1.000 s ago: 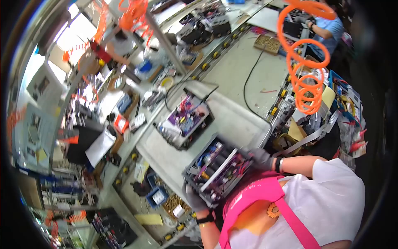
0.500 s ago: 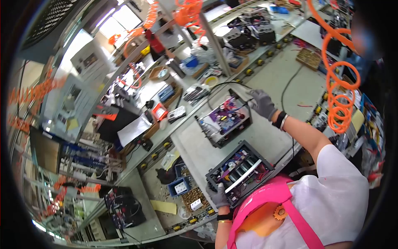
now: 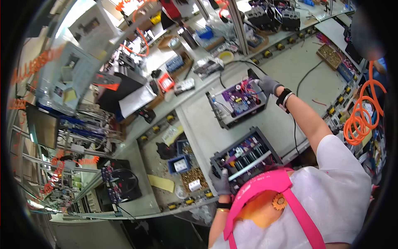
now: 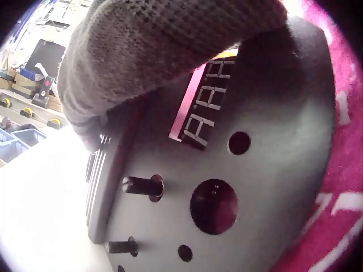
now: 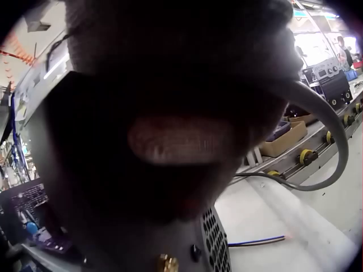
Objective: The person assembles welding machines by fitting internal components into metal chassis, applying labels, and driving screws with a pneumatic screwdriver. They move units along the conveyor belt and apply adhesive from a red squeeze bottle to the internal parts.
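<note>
Now, the near casing [image 3: 266,143] and far casing [image 3: 246,117] lie open on the tabletop [image 3: 195,133].
Head: the left hand [image 3: 219,183] grips the near casing, full of components; the right hand [image 3: 270,86] is at the far casing's corner, its grip unclear; a blue bin [image 3: 170,166] holds a white box [image 3: 180,165]. Left wrist: fingers partly cover a digit display [image 4: 211,99]. Right wrist: the dark hand blocks most; a grey cable [image 5: 343,146] curves beside it.

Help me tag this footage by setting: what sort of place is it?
Probably an electronics assembly workshop: two open electronic units, loose brass-coloured parts and a coiled orange hose suggest it.
</note>
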{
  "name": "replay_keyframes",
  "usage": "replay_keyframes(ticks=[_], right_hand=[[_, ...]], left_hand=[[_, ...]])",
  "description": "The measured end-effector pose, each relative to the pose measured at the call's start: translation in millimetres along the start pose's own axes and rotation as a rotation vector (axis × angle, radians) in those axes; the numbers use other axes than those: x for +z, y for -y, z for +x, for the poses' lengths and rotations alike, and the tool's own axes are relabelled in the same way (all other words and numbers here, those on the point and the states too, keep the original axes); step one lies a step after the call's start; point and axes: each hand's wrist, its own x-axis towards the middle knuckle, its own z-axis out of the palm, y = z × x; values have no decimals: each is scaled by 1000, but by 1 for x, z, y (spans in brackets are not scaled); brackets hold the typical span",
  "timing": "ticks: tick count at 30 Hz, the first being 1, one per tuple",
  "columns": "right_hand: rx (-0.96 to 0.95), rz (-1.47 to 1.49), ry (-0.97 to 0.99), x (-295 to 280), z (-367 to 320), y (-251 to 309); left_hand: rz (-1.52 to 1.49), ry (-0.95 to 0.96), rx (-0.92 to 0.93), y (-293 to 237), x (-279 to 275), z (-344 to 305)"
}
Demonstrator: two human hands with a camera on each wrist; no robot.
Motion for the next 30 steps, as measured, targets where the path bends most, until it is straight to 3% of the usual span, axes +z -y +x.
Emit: replay_keyframes(ticks=[7,9,10,13,14,16,17,20,23,25,27,28,29,30], right_hand=[[-183,300,-328,28,-122,-14],[-124,483,-193,43,-157,-9],[-86,452,-262,53,-164,-10],[-96,398,-334,60,-162,-6],[-156,476,-444,69,-154,-5],[-147,530,-396,68,-158,-1],[-151,545,-387,70,-160,-1],[-244,516,-413,81,-151,-13],[-290,580,-422,48,-135,25],[-188,506,-395,58,-126,17],[-303,338,-555,77,-147,9],[-380,399,-629,97,-150,-2],[-263,380,-590,108,-152,-4],[-281,374,-539,114,-142,-9]], left_hand=[[-88,41,-11,-18,2,0],[-90,60,-12,-17,0,0],[-90,68,-11,-14,0,2],[-55,89,-19,-14,-2,0],[-50,81,-42,-16,-3,-1],[-26,83,-91,-20,-5,0],[-37,59,2,-6,-5,1],[84,32,-18,-4,-12,2],[153,18,26,3,-15,1],[49,90,-36,-17,-16,3],[18,139,-64,-3,-20,3],[31,150,-16,-4,-19,6],[34,138,7,-3,-19,4],[75,129,-13,-14,-19,2]])
